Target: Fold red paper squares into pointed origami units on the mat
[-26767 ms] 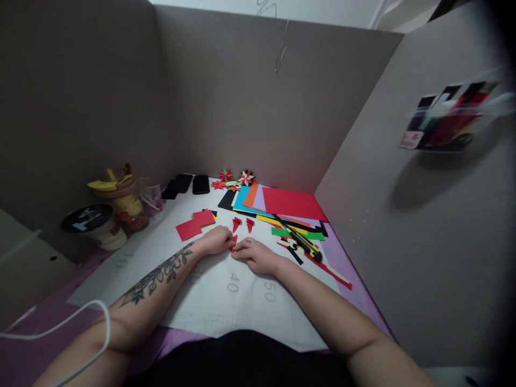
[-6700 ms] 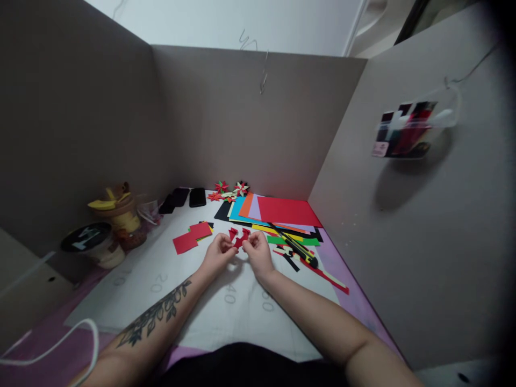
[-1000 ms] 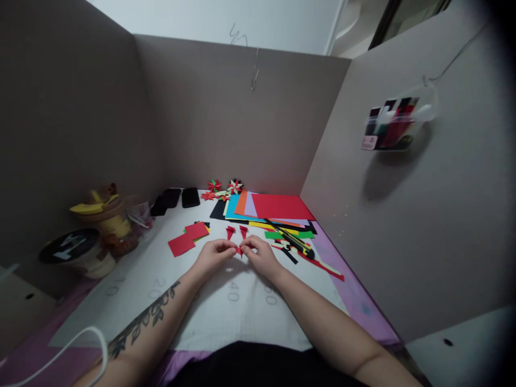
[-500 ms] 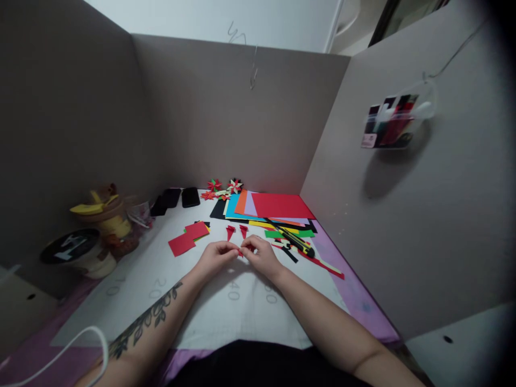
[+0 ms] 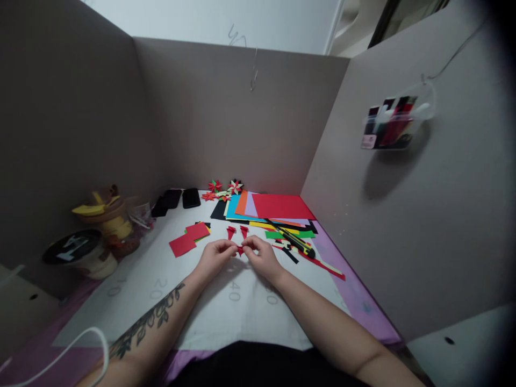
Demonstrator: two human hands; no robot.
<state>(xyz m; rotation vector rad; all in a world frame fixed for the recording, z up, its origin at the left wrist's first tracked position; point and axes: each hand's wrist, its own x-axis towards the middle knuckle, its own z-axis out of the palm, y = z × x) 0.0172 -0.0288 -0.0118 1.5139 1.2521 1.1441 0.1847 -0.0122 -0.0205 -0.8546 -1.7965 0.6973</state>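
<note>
My left hand [image 5: 217,256] and my right hand [image 5: 260,255] meet over the white table sheet, fingertips pinched. Between them is a small folded red paper piece [image 5: 241,251], gripped from both sides; its middle shows and its ends are covered by my fingers. Just beyond my hands lie two folded red paper pieces, one on the left [image 5: 231,231] and one on the right [image 5: 244,231]. Left of them, red paper squares [image 5: 183,244] overlap, with green, yellow and black edges showing beneath.
Coloured sheets, a red one [image 5: 282,206] on top, are stacked at the back right. A yellow-black utility knife [image 5: 296,242] rests among paper strips. Several folded paper stars [image 5: 235,186] stand at the back. Black phone-like items [image 5: 191,198] and pots [image 5: 102,217] are on the left.
The fingertips have parted slightly, so more of the red paper between them shows. Both hands stay in nearly the same place, and the objects around lie as before.
</note>
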